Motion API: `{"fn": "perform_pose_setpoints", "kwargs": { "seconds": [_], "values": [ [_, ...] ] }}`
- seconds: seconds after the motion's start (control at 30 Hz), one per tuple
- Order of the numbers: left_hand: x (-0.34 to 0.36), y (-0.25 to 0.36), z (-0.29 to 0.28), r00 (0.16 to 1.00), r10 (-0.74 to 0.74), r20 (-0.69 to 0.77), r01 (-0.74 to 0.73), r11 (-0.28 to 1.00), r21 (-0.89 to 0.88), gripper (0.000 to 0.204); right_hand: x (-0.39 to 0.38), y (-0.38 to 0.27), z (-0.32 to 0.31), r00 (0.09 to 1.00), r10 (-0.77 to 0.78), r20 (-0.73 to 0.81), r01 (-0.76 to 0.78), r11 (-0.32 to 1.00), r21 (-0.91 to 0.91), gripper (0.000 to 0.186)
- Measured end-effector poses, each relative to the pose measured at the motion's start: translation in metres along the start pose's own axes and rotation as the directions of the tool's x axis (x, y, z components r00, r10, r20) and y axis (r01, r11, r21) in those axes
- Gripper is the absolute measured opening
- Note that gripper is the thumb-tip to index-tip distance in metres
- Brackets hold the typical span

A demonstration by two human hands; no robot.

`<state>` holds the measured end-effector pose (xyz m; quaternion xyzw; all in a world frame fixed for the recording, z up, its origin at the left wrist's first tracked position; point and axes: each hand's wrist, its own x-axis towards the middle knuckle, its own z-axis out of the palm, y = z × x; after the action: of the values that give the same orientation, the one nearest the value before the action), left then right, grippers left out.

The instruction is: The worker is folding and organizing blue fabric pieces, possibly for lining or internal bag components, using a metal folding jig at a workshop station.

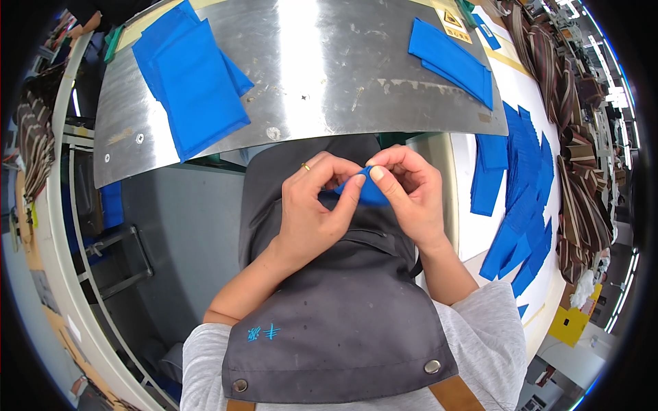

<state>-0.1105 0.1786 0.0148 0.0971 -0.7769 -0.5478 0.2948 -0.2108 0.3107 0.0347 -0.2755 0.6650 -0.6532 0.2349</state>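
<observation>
Above my lap, both hands pinch one blue fabric piece (372, 194) at its upper edge. My left hand (315, 198) grips it between thumb and forefinger, with a ring on one finger. Close beside it, my right hand (411, 192) presses thumb and fingertips together on the same piece. Most of the cloth hangs below the fingertips, partly hidden by the hands. A grey apron (336, 294) lies under them. Just beyond is the edge of a metal plate (370, 103), which neither hand touches.
Flat blue fabric pieces (199, 89) lie on the plate's left, and a smaller blue stack (452, 61) on its right. Many more blue pieces (524, 185) overlap on the white table (469, 236) to my right. Brown striped cloth (582, 205) is heaped beyond them. A metal frame (123, 260) stands at left.
</observation>
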Motion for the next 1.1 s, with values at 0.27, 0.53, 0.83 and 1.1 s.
{"fn": "perform_pose_setpoints", "kwargs": {
  "seconds": [0.27, 0.53, 0.83, 1.1],
  "values": [
    [0.0, -0.005, 0.003, 0.968, -0.248, 0.026, 0.243, 0.913, -0.328, 0.007, 0.0, -0.003, -0.008, 0.993, 0.1, 0.068, -0.093, 0.992, -0.09, 0.009],
    [0.004, -0.006, -0.007, 0.92, -0.354, 0.165, 0.391, 0.826, -0.405, 0.008, 0.001, -0.001, -0.012, 0.982, 0.087, 0.167, -0.088, 0.996, -0.004, 0.006],
    [0.002, -0.009, -0.007, 0.897, -0.384, 0.219, 0.439, 0.828, -0.349, 0.019, -0.001, 0.006, -0.013, 0.963, 0.159, 0.218, -0.183, 0.979, 0.093, 0.007],
    [0.006, -0.008, -0.012, 0.852, -0.42, 0.312, 0.523, 0.698, -0.489, 0.026, -0.003, 0.001, -0.011, 0.938, 0.28, 0.205, -0.312, 0.94, 0.142, 0.007]
  ]
}}
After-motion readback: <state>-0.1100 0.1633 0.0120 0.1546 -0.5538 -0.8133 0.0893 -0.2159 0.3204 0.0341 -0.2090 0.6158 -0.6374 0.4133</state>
